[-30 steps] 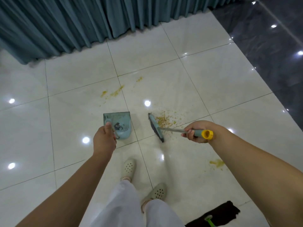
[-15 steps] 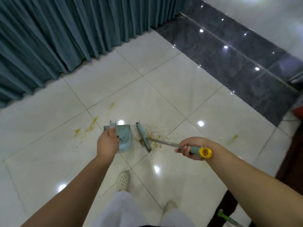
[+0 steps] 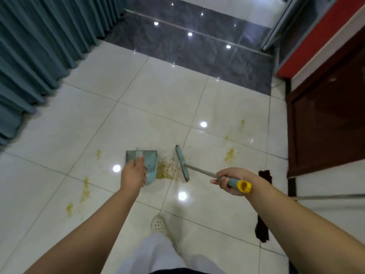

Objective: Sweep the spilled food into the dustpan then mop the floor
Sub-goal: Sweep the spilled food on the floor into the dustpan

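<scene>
Gripping the broom (image 3: 182,164) handle, the right hand (image 3: 230,181) should drag the food pile (image 3: 165,168) leftward while the left hand (image 3: 134,172) grips the dustpan (image 3: 149,162) handle, lip pressed flat to the floor (image 3: 162,91).

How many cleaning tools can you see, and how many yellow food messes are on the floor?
Dustpan: 1
Broom: 1
Dark mop: 1
Swept food pile: 1
Yellow food smears apart from it: 5, at
Total: 9
</scene>
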